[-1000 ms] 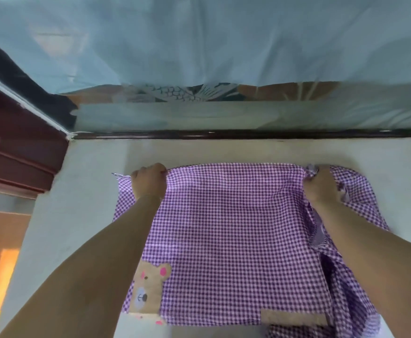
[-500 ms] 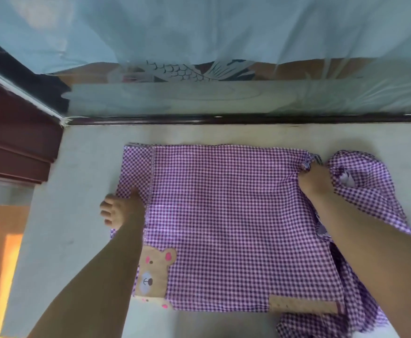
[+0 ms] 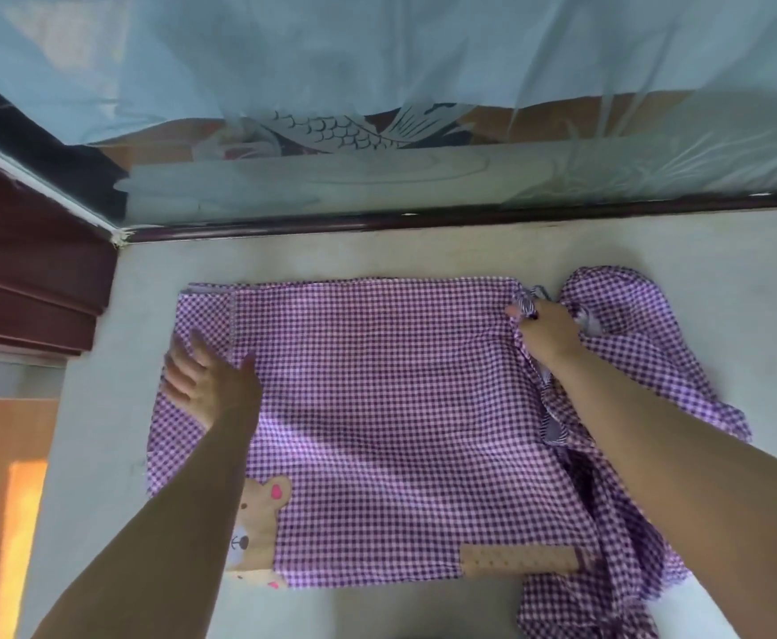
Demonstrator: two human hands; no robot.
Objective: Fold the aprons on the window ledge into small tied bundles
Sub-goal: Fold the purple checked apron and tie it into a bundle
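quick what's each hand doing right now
Left hand: open, fingers spread flat on the apron.
Right hand: pinching the apron's bunched far right corner.

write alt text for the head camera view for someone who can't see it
Seen from above, a purple gingham apron lies spread on a pale window ledge. The left hand rests flat with open fingers on its left side, and the right hand pinches fabric at its far right corner. A bear patch marks the near left.

We reach both bare forearms forward: our left hand (image 3: 209,385) lies flat with fingers (image 3: 179,350) spread, our right hand (image 3: 546,329) curls in a pinch.
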